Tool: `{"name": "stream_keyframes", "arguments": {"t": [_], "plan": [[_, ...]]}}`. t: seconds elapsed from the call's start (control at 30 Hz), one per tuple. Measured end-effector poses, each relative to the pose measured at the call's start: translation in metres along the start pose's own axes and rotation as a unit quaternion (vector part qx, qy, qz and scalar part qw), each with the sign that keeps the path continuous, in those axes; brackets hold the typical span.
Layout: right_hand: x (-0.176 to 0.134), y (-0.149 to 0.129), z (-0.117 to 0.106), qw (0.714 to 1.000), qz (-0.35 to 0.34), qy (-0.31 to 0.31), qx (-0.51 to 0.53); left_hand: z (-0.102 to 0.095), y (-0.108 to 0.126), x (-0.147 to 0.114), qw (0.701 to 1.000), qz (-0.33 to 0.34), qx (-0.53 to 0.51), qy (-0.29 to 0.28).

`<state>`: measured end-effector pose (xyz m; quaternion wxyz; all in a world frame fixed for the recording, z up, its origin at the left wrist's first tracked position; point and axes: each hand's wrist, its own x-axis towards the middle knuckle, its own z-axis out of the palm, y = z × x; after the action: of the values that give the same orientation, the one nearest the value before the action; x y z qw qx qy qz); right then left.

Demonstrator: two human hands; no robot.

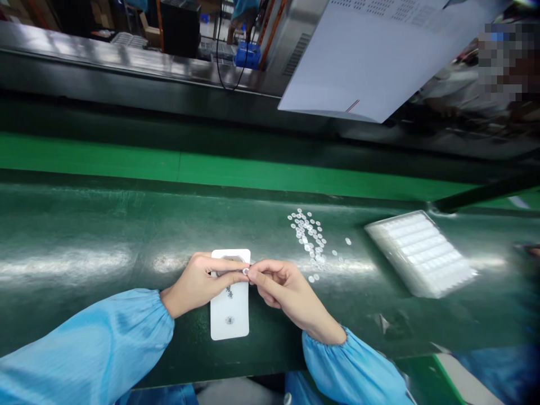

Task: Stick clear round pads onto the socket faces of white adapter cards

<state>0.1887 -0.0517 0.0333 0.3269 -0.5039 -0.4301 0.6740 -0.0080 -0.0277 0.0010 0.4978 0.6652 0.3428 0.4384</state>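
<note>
over a white card (236, 309) lying flat on the dark green worktop (105, 225): left hand (198, 283) and right hand (289, 292) meet at the fingertips, a small pale round piece (245, 271) pinched there; cannot tell which hand bears the grip. left thumb and forefinger stretched out, right fingers curled. dark print on card, upper part half covered by the left hand. right of the hands, a loose scatter of small whitish discs (309, 231). farther right, a clear-wrapped pack (422, 247) of white rows, set aslant.
</note>
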Motion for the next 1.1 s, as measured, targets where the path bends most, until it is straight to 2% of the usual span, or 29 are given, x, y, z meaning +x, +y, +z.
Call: {"name": "stream_keyframes", "arguments": {"t": [0.2, 0.5, 0.63, 0.83, 1.1], "plan": [[0.000, -0.005, -0.001, 0.999, -0.005, 0.011, -0.050, -0.001, -0.002, 0.000, 1.000, -0.013, 0.002, -0.028], [-0.006, -0.004, -0.003, 0.978, -0.094, 0.036, -0.183, -0.002, 0.005, 0.000, 0.999, -0.013, -0.004, -0.047], [-0.009, -0.001, -0.001, 0.964, -0.117, 0.070, -0.229, -0.001, 0.005, 0.000, 0.999, -0.007, 0.017, -0.036], [-0.005, -0.001, 0.003, 0.968, -0.105, 0.100, -0.207, 0.000, 0.003, -0.002, 0.999, -0.008, 0.053, -0.005], [-0.002, 0.000, 0.010, 0.968, -0.104, 0.101, -0.206, -0.002, 0.003, -0.004, 0.997, -0.031, 0.060, -0.025]]}}
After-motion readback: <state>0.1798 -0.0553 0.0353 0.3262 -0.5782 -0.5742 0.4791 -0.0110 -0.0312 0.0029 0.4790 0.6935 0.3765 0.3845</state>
